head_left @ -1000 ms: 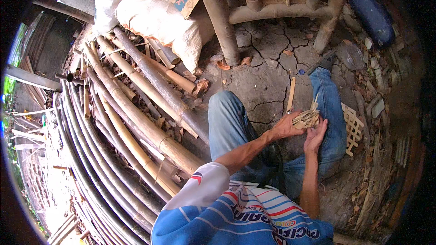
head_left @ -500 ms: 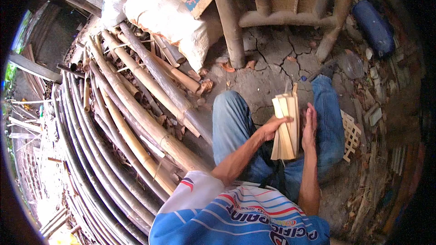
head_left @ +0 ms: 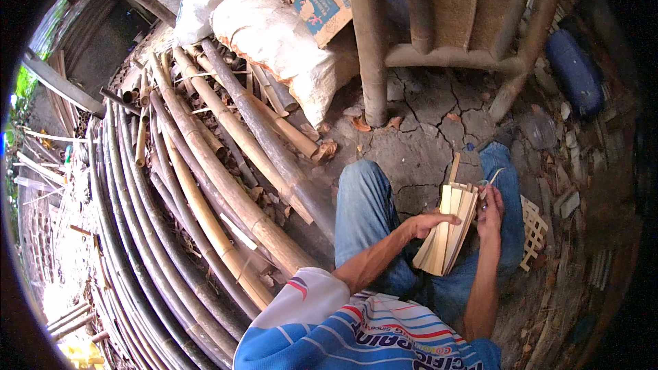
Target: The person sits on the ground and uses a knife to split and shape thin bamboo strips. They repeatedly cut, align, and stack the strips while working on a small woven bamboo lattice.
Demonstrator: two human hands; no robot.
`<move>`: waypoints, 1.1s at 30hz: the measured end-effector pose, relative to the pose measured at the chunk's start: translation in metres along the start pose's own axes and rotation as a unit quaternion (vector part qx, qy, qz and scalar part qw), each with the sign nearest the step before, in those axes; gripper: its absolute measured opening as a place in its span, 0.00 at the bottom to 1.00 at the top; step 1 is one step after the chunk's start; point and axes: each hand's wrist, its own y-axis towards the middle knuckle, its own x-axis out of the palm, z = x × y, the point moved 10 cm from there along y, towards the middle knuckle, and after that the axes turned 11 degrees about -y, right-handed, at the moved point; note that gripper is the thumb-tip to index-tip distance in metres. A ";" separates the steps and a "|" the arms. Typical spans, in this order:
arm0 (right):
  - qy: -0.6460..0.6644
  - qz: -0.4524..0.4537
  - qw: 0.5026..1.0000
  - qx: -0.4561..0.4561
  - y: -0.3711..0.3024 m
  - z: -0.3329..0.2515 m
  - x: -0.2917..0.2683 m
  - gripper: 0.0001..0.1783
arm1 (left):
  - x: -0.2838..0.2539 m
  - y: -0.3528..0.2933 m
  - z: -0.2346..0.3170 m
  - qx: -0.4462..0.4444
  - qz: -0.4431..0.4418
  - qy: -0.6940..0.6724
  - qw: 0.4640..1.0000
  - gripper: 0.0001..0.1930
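A bundle of flat, pale bamboo slats [head_left: 439,250] stands tilted over my lap, fanned out at its lower end. My left hand [head_left: 430,222] is wrapped round its left side, thumb across the front. One slat [head_left: 454,166] sticks up beyond the others at the top. Against the bundle's upper right side, my right hand [head_left: 489,214] has its fingers closed on a thin, curled bamboo strip [head_left: 496,175]. How the strip runs behind the bundle is hidden.
Long bamboo poles [head_left: 226,178] lie across the ground on the left. White sacks [head_left: 281,34] and a cardboard box [head_left: 322,3] stand behind them. A bamboo chair [head_left: 373,48], a blue container [head_left: 574,72] and a woven lattice piece [head_left: 533,233] are farther right.
The bundle has tilted, its top leaning to the right. My right hand has gone from flat beside the slats to fingers closed on the thin strip. The view has shifted.
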 end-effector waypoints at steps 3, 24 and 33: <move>0.042 0.077 0.996 -0.026 0.009 -0.003 -0.042 0.18 | -0.016 0.012 0.000 0.000 0.005 -0.018 1.000 0.30; -0.224 -0.149 0.959 -0.088 -0.045 -0.029 0.083 0.15 | -0.005 -0.009 0.063 0.178 -0.072 -0.215 0.958 0.30; -0.346 -0.110 0.918 -0.157 -0.029 -0.036 0.061 0.13 | -0.003 -0.004 0.048 0.125 -0.051 -0.177 0.975 0.32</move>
